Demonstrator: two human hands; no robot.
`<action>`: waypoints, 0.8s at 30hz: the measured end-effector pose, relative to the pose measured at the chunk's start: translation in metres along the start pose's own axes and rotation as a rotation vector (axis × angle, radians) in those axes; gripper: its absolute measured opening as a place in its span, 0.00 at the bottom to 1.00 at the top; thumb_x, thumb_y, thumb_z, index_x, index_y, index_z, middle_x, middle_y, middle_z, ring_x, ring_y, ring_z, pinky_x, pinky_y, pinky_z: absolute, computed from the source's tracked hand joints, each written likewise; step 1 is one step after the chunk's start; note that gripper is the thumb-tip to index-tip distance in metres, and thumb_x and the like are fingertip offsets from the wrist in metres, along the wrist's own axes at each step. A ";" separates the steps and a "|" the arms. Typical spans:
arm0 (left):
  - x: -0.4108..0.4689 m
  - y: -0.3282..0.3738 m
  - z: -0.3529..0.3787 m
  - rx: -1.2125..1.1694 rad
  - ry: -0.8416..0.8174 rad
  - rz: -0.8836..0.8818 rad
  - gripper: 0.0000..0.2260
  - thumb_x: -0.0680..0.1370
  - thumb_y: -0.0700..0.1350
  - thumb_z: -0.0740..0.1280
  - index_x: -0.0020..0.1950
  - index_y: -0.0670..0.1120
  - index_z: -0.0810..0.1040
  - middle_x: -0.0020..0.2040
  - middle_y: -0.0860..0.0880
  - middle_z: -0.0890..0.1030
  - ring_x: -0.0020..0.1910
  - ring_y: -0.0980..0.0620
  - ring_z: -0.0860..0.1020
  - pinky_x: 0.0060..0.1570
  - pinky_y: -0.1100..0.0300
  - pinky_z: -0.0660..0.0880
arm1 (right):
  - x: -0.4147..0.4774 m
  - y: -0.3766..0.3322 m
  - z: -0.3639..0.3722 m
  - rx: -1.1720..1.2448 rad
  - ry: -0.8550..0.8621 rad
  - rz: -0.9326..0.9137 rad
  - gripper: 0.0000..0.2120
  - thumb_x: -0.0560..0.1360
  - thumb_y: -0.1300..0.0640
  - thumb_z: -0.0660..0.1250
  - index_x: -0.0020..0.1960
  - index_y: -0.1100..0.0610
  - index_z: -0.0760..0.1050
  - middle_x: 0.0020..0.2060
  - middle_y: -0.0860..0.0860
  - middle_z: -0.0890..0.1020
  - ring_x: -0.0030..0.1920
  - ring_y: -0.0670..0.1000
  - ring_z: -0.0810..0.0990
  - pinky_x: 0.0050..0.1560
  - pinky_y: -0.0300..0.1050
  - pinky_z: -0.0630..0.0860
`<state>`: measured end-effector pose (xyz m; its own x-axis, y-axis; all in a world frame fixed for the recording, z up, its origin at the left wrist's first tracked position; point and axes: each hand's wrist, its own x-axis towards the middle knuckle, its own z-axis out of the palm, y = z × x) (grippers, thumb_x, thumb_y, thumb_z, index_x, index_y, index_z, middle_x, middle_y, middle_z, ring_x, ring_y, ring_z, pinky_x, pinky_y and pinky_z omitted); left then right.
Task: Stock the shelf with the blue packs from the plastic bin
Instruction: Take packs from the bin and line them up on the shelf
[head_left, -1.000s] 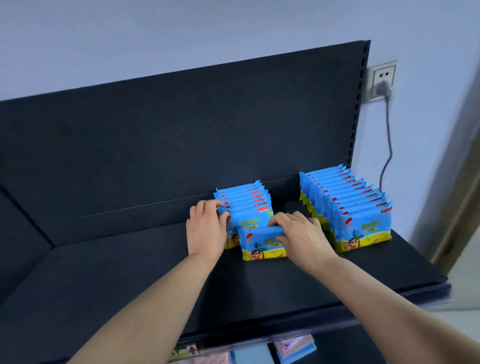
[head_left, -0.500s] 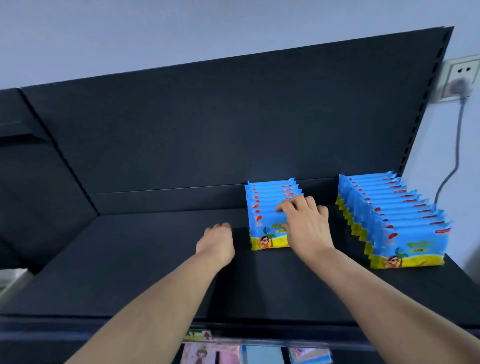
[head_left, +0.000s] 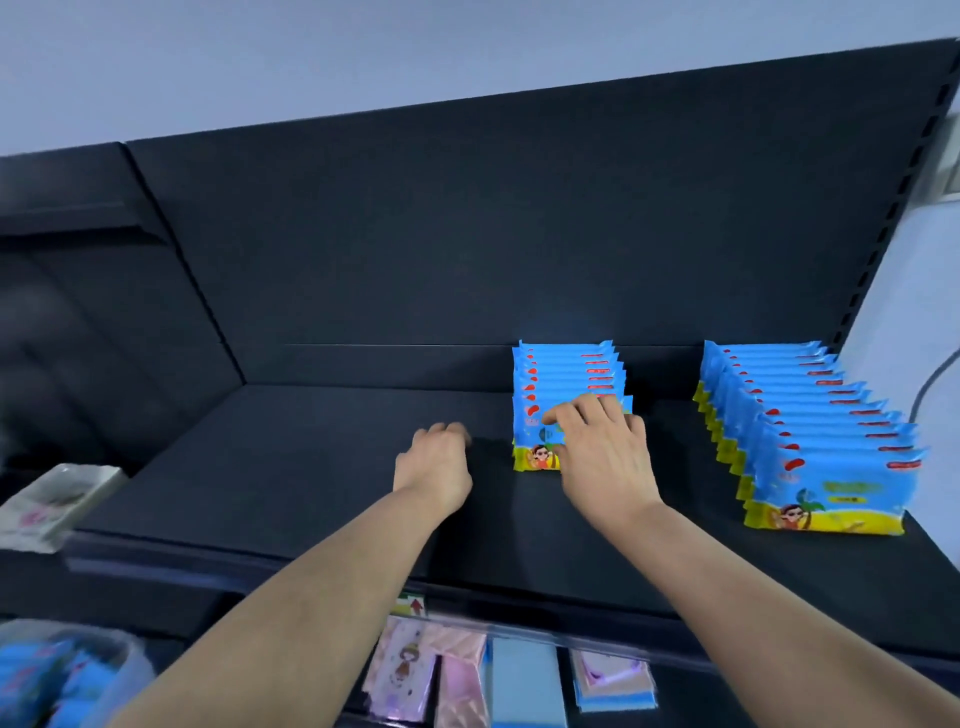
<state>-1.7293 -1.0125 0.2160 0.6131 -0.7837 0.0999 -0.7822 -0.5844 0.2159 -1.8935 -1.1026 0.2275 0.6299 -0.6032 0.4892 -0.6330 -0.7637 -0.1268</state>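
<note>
Two rows of blue packs stand upright on the dark shelf (head_left: 322, 467): a short middle row (head_left: 566, 379) and a longer right row (head_left: 810, 431). My right hand (head_left: 602, 457) rests with relaxed fingers against the front pack of the middle row. My left hand (head_left: 436, 462) hovers left of that row, fingers loosely curled, holding nothing and apart from the packs. A clear plastic bin (head_left: 67, 675) with more blue packs shows blurred at the lower left corner.
A whitish pack (head_left: 52, 504) lies on the neighbouring shelf at the left. Below the shelf edge stand pink and blue packets (head_left: 467, 680). The shelf's back panel (head_left: 467, 249) rises behind the rows. A grey cable (head_left: 935, 384) hangs at the far right.
The front pack went from tilted in both hands to upright in the middle row. My left hand let go and drew back left. The view swung left and down, revealing the bin.
</note>
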 end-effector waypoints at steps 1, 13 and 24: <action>-0.007 -0.005 -0.003 0.015 0.020 -0.014 0.16 0.77 0.35 0.60 0.63 0.48 0.72 0.61 0.49 0.74 0.60 0.48 0.70 0.51 0.52 0.73 | -0.002 -0.008 0.001 0.025 -0.035 -0.042 0.16 0.72 0.59 0.69 0.59 0.49 0.73 0.53 0.48 0.75 0.54 0.52 0.72 0.52 0.49 0.69; -0.136 -0.160 -0.058 0.038 0.172 -0.344 0.18 0.74 0.35 0.60 0.62 0.48 0.72 0.60 0.49 0.74 0.62 0.46 0.68 0.54 0.51 0.71 | -0.030 -0.185 0.015 0.270 -0.199 -0.432 0.12 0.80 0.54 0.57 0.63 0.47 0.69 0.59 0.46 0.73 0.63 0.51 0.66 0.57 0.49 0.65; -0.297 -0.349 -0.067 0.174 -0.052 -0.539 0.17 0.76 0.36 0.58 0.64 0.45 0.71 0.63 0.45 0.75 0.65 0.43 0.67 0.58 0.49 0.71 | -0.119 -0.394 0.049 0.340 -0.319 -0.579 0.12 0.79 0.54 0.57 0.62 0.46 0.69 0.59 0.46 0.74 0.62 0.51 0.68 0.58 0.49 0.67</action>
<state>-1.6314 -0.5617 0.1764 0.9280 -0.3715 -0.0292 -0.3694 -0.9273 0.0597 -1.6968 -0.7414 0.1767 0.9533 -0.0805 0.2910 -0.0183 -0.9774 -0.2104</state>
